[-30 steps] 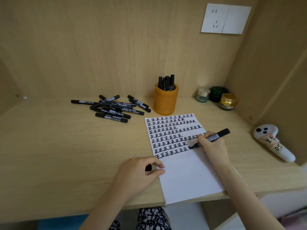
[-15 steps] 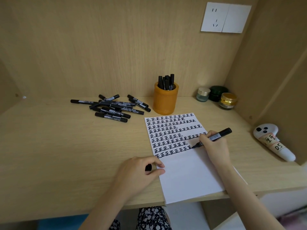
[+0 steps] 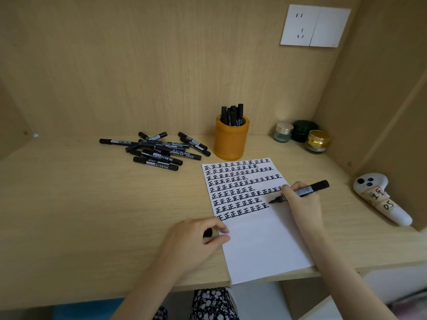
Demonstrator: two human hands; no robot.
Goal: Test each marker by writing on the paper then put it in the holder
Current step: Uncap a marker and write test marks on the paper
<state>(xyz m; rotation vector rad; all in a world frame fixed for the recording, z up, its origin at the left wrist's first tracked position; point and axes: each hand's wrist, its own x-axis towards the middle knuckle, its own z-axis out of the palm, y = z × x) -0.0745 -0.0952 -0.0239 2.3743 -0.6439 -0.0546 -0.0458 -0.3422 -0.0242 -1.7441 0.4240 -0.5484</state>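
A white sheet of paper [image 3: 261,245] lies on the wooden desk, its upper half filled with rows of black characters. My right hand [image 3: 302,204] grips an uncapped black marker [image 3: 302,191], its tip touching the paper at the right end of a row. My left hand [image 3: 196,239] rests at the paper's left edge and holds a small black cap [image 3: 208,232] in its curled fingers. An orange holder [image 3: 231,140] with several black markers standing in it sits behind the paper. A pile of several capped markers [image 3: 159,150] lies to the holder's left.
Three small jars [image 3: 300,135] stand in the back right corner. A white controller [image 3: 381,197] with a taped label lies at the right wall. A wall socket [image 3: 314,26] is above. The desk's front edge runs just under the paper's lower end.
My right hand has shifted the marker tip slightly up and right along the row of characters. My left hand stays put with the cap.
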